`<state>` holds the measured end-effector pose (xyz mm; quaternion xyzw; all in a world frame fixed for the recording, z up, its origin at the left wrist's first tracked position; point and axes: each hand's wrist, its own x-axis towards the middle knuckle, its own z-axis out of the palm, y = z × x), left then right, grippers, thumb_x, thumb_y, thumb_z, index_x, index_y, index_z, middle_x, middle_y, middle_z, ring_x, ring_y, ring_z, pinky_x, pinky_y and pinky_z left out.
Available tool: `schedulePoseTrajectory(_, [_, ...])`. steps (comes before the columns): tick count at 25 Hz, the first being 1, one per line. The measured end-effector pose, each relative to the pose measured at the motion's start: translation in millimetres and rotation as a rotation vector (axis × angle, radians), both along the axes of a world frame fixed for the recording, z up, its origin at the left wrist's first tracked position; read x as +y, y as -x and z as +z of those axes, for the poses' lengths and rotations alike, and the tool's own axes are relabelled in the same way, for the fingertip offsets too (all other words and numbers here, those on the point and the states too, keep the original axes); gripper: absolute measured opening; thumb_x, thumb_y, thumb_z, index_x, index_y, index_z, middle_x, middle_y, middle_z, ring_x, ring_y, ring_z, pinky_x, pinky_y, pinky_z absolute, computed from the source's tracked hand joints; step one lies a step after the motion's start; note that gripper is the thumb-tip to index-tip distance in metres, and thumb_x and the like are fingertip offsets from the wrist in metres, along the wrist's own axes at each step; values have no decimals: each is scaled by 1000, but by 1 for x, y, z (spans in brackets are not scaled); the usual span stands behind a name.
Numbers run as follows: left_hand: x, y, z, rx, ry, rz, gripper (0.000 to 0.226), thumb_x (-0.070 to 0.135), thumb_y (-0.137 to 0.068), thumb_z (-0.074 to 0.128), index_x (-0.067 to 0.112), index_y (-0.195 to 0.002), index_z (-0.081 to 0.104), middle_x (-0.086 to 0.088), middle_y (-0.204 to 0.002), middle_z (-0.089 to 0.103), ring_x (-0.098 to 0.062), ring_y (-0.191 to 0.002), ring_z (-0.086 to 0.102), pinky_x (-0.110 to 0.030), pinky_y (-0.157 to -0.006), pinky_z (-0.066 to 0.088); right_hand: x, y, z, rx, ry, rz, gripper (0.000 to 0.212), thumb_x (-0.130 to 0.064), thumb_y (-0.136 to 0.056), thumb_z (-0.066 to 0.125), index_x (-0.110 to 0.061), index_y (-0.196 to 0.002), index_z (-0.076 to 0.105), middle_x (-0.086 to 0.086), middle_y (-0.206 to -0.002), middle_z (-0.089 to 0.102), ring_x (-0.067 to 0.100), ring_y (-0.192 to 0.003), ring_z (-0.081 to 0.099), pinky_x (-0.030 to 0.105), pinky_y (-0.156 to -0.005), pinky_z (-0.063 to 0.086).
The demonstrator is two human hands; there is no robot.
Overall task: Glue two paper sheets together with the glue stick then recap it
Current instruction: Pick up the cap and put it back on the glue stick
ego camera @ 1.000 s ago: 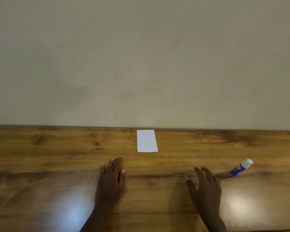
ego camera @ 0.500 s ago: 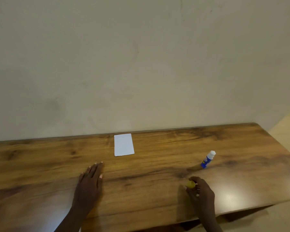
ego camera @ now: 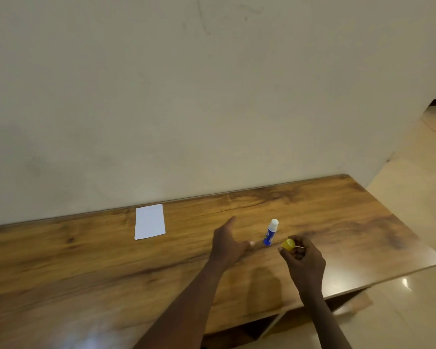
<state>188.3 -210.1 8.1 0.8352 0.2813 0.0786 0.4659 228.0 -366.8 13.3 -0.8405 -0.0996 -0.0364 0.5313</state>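
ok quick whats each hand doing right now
Left hand: open, holding nothing, just short of the glue stick.
Right hand: closed, pinching the yellow cap.

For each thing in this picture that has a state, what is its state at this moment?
Paper: lies flat on the table, near the wall.
Glue stick: lies on the table, cap off, no hand on it.
Yellow cap: off the stick, gripped.
Left hand: open, holds nothing, beside the stick.
Right hand: fingers curled round the cap.
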Motion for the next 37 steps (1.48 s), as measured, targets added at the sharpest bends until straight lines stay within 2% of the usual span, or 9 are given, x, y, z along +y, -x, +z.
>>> schedulePoseTrajectory(3, [-40, -42, 2, 70, 67, -61, 82, 20, -72, 75, 13, -140, 30, -8, -146, 35, -25, -134, 31, -31, -105, 32, -14, -9, -1, -14, 9, -5, 27, 0, -70, 71, -7, -93, 60, 8, -82, 63, 10, -66, 55, 9, -54, 42])
schedulePoseTrajectory(5, [-50, -55, -3, 76, 89, -61, 71, 17, -75, 72, 9, -136, 36, -9, -143, 41, -26, -131, 37, -32, -103, 34, -23, -13, -2, -22, 20, 2, 28, -1, -70, 71, -7, -95, 60, 6, -82, 62, 6, -67, 55, 3, -56, 44])
schedulePoseTrajectory(8, [-51, -58, -11, 48, 56, -5, 44, 14, -82, 63, 4, -124, 52, -12, -130, 56, -24, -118, 51, -27, -91, 40, -32, -18, -5, -16, 32, 6, 31, -3, -70, 72, -6, -99, 60, 7, -85, 64, 6, -68, 56, 6, -54, 42])
schedulePoseTrajectory(12, [-41, -49, -1, -36, 47, 40, 38, 12, -83, 63, 2, -118, 57, -13, -122, 61, -22, -108, 57, -24, -83, 39, -28, -18, 3, -37, 5, 31, 27, -1, -69, 71, -7, -93, 61, 6, -82, 62, 10, -67, 56, 5, -54, 45])
schedulePoseTrajectory(16, [-15, -32, 36, -155, -10, -2, 23, 9, -82, 62, -2, -103, 63, -14, -100, 68, -15, -84, 55, -24, -73, 38, 0, -17, 30, -76, -14, 103, 27, -3, -71, 71, -6, -96, 63, 6, -84, 61, 16, -65, 54, 13, -55, 41])
schedulePoseTrajectory(20, [28, -4, 91, -228, -98, -48, 15, 9, -83, 60, -5, -86, 65, -10, -75, 62, -21, -70, 52, -23, -63, 37, 43, -13, 81, -147, -92, 213, 25, -6, -72, 70, -6, -96, 64, 1, -80, 60, 18, -66, 53, 7, -54, 42])
schedulePoseTrajectory(26, [88, 73, 167, -304, -286, -2, 19, 12, -84, 60, -5, -91, 66, -20, -88, 69, -22, -70, 52, -24, -66, 39, 114, 30, 177, -196, -195, 418, 37, -12, -72, 71, -9, -106, 57, 5, -88, 62, 19, -73, 59, 15, -62, 47])
schedulePoseTrajectory(30, [115, 128, 195, -351, -361, 53, 23, 15, -85, 61, -6, -92, 65, -20, -89, 68, -22, -67, 50, -18, -60, 36, 159, 75, 220, -225, -244, 575, 28, -9, -74, 69, -5, -99, 58, 7, -89, 64, 19, -78, 61, 9, -61, 50])
schedulePoseTrajectory(37, [133, 187, 214, -405, -391, 111, 26, 17, -85, 59, -7, -93, 63, -24, -88, 67, -20, -67, 48, -10, -59, 32, 191, 118, 255, -178, -251, 788, 26, -1, -75, 66, -2, -99, 57, 17, -97, 65, 28, -89, 62, 35, -81, 52])
